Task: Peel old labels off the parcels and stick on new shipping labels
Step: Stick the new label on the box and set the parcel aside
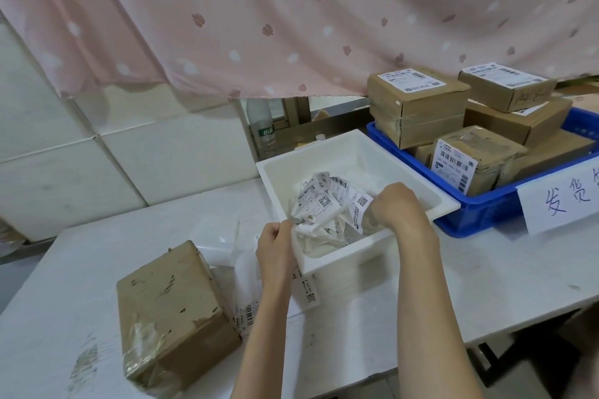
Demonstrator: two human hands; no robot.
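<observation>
A brown cardboard parcel (171,311) lies on the white table at the lower left, its top scuffed and bare of any label. A white bin (327,155) in the middle holds a heap of crumpled old labels (324,207). Over the bin's near left edge, my left hand (275,246) pinches the edge of the crumpled paper. My right hand (398,207) grips the same crumpled paper inside the bin, on its right side. Flat sheets of labels (249,301) lie on the table between the parcel and the bin, partly hidden by my left forearm.
A blue crate (486,207) at the right holds several labelled cardboard parcels (418,107) and carries a white handwritten sign (564,197). A pink patterned curtain (291,16) hangs over the back. A plastic bottle (262,126) stands behind the bin.
</observation>
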